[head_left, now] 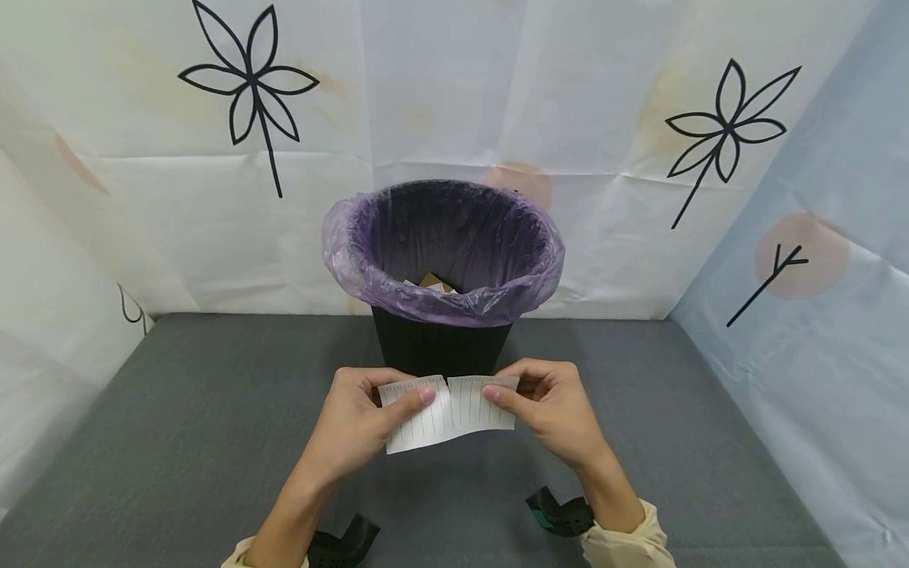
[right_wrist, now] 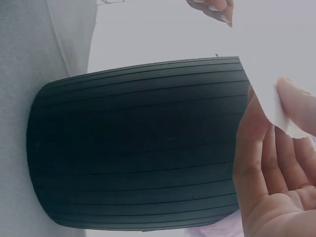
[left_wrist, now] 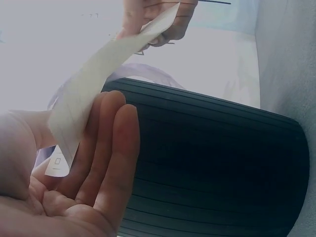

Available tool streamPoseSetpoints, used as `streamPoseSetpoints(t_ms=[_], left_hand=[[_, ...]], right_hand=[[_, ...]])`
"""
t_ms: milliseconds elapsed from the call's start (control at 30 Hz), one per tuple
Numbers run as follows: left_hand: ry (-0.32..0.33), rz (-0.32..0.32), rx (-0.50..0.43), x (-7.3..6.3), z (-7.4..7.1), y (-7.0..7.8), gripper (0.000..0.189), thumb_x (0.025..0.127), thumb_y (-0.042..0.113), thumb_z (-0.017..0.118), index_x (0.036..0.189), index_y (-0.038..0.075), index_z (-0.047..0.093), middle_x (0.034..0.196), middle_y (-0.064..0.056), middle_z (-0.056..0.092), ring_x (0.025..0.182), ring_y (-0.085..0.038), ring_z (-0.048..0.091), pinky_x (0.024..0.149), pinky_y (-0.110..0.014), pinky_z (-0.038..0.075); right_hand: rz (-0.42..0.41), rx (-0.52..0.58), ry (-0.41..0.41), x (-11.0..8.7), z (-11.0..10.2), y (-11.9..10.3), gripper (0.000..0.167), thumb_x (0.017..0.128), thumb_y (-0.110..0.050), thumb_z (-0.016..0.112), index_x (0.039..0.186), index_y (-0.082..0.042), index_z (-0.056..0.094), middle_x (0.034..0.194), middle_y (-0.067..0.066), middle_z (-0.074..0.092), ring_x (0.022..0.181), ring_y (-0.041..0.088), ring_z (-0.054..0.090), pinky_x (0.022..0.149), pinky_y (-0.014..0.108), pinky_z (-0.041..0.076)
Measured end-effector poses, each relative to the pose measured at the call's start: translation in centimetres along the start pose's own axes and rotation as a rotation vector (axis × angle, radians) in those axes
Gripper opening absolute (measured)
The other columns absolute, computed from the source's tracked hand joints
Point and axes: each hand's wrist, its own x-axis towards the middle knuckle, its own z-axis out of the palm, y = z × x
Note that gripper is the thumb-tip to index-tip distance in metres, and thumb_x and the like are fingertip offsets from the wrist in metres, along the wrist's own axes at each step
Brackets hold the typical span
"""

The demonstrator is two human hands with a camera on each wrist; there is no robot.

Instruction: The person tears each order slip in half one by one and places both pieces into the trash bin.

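Note:
A small sheet of lined white paper (head_left: 442,422) is stretched between both hands, in front of a black trash can (head_left: 442,347). A short tear runs down from the middle of its top edge. My left hand (head_left: 362,418) pinches the left half between thumb and fingers. The right half is pinched by my right hand (head_left: 550,402) in the same way. In the left wrist view the paper (left_wrist: 94,79) bends in a curve over the fingers. The right wrist view shows the paper's edge (right_wrist: 264,84) under the right thumb.
A purple plastic bag (head_left: 334,237) lines the can and folds over its rim. Inside lie scraps of paper and a brown piece (head_left: 435,281). The can stands on a grey surface (head_left: 234,394), with a white patterned curtain (head_left: 440,79) behind it.

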Motion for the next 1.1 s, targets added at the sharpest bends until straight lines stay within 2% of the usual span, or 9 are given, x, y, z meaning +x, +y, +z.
streamPoseSetpoints(t_ms=[267,533,700,967,1100], left_hand=[[0.068,-0.024,0.026,0.1,0.2,0.1,0.015,0.089,0.014,0.08,0.093,-0.001,0.079,0.076,-0.008,0.073,0.057,-0.021,0.067,0.05,-0.034,0.055],[0.169,-0.018,0.0,0.2,0.0,0.2,0.017,0.086,0.01,0.083,0.095,-0.004,0.079,0.074,-0.011,0.071,0.057,-0.016,0.063,0.051,-0.027,0.05],[0.207,-0.023,0.003,0.1,-0.2,0.2,0.015,0.084,0.01,0.084,0.092,-0.002,0.079,0.073,-0.011,0.071,0.056,-0.017,0.062,0.05,-0.028,0.05],[0.201,-0.04,0.032,0.0,-0.5,0.4,0.017,0.084,0.012,0.085,0.093,-0.001,0.08,0.074,-0.01,0.071,0.056,-0.018,0.063,0.05,-0.029,0.051],[0.187,-0.021,0.026,-0.2,-0.7,0.6,0.014,0.085,0.013,0.084,0.092,0.001,0.08,0.074,-0.01,0.071,0.057,-0.02,0.064,0.051,-0.031,0.053]], right_hand=[[-0.076,-0.038,0.052,0.0,0.1,0.0,0.004,0.086,0.003,0.078,0.087,0.005,0.074,0.08,0.007,0.072,0.062,0.014,0.065,0.055,0.029,0.054],[-0.119,0.031,0.144,0.1,-0.4,-0.1,0.014,0.087,-0.001,0.079,0.085,0.01,0.07,0.076,0.003,0.07,0.062,0.012,0.062,0.056,0.027,0.052],[-0.134,0.059,0.188,0.1,-0.6,-0.3,0.009,0.086,0.006,0.077,0.086,0.012,0.071,0.077,0.003,0.071,0.063,0.013,0.063,0.058,0.026,0.052],[-0.127,0.066,0.202,-0.1,-0.9,-0.9,0.005,0.085,0.013,0.073,0.088,0.009,0.072,0.077,0.006,0.071,0.063,0.015,0.063,0.058,0.027,0.052],[-0.127,0.058,0.201,-0.2,-0.9,-1.1,0.007,0.085,0.013,0.073,0.09,0.008,0.073,0.076,0.006,0.069,0.062,0.016,0.061,0.058,0.027,0.052]])
